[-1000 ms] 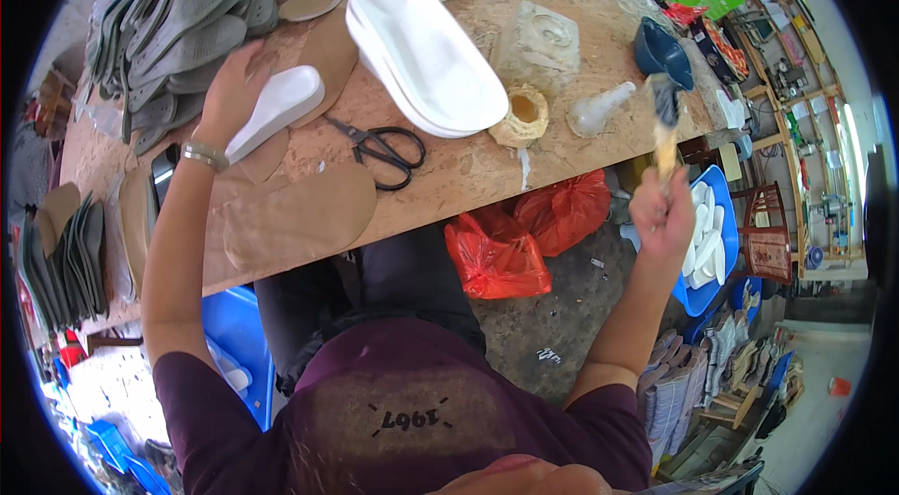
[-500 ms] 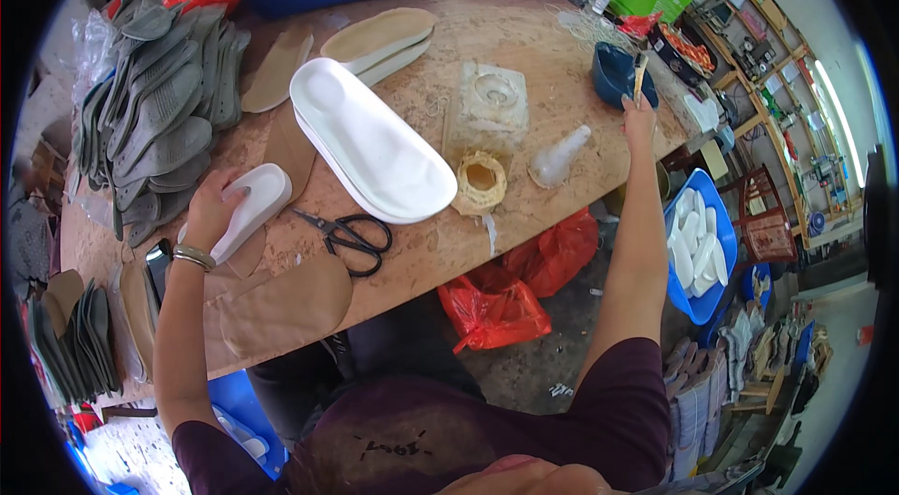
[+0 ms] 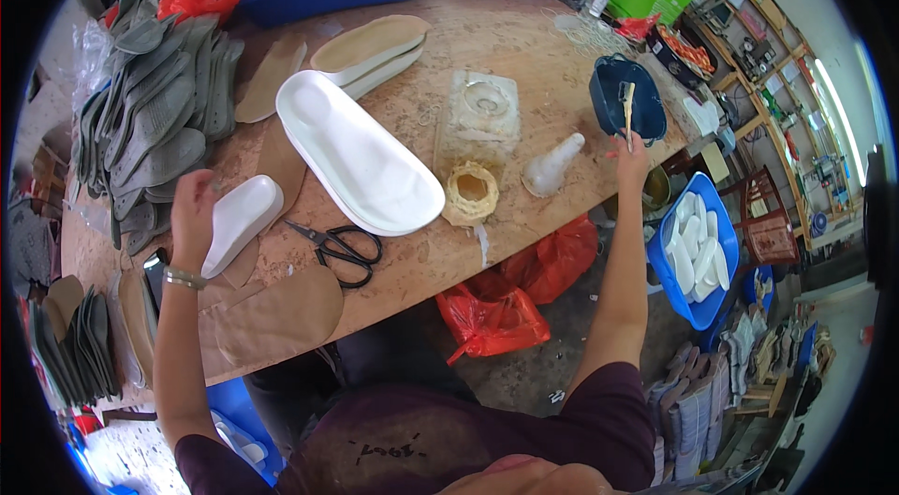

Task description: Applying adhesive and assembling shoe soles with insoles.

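Observation:
My right hand [image 3: 631, 158] grips the light handle of a brush [image 3: 628, 106]. The brush's dark head is over the dark blue tub [image 3: 604, 102] at the table's right side. On the left, my left hand [image 3: 194, 209] is raised with loosely curved fingers and nothing visible in it. Beside it lies a small white insole piece [image 3: 242, 221], just right of the fingers. A pair of large white insoles [image 3: 361, 153], one on the other, rests mid-table. Black-handled scissors [image 3: 346, 256] lie nearer to me, by a tan insole cover [image 3: 286, 315].
Grey insoles [image 3: 159, 111] are piled high at the left. Tan-topped insoles [image 3: 370, 41] lie farther back. A clear block-shaped container [image 3: 482, 111], a tape roll [image 3: 471, 193] and a whitish cone-shaped piece [image 3: 552, 164] stand mid-right. A blue basin [image 3: 693, 308] of white pieces is right of the table.
My left hand has let go of the small white insole piece and moved slightly left. My right hand has drawn the brush toward me, and its head now shows over the tub.

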Motion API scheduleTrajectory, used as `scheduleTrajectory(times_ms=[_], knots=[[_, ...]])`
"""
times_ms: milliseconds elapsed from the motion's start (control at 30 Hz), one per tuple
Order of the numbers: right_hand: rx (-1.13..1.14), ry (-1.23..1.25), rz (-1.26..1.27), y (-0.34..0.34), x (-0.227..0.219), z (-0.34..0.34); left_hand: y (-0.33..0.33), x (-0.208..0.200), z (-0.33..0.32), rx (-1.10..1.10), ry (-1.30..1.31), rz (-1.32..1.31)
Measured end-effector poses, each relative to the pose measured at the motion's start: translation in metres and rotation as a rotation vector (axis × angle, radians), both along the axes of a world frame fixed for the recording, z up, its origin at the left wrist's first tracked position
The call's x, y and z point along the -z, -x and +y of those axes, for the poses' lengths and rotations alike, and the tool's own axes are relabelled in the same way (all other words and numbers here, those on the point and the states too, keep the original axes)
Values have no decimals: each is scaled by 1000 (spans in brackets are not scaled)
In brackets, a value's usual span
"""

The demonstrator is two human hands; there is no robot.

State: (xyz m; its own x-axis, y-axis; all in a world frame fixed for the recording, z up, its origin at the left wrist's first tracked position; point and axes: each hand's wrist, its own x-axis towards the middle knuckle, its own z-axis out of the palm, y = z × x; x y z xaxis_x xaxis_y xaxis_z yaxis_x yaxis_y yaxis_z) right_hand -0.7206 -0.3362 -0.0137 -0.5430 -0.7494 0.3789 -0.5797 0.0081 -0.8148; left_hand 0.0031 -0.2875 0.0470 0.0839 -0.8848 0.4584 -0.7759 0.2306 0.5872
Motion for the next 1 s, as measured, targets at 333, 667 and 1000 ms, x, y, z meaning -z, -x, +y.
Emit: scheduleTrajectory(times_ms=[333, 667, 1000], knots=[[-91, 60, 107, -118, -51, 257, 242, -41, 159, 853, -580, 760], [-349, -135, -492, -304, -18, 358, 291, 6, 208, 648, -628, 960], [-904, -278, -639, -345, -34, 336, 226, 7, 196, 492, -195, 533]])
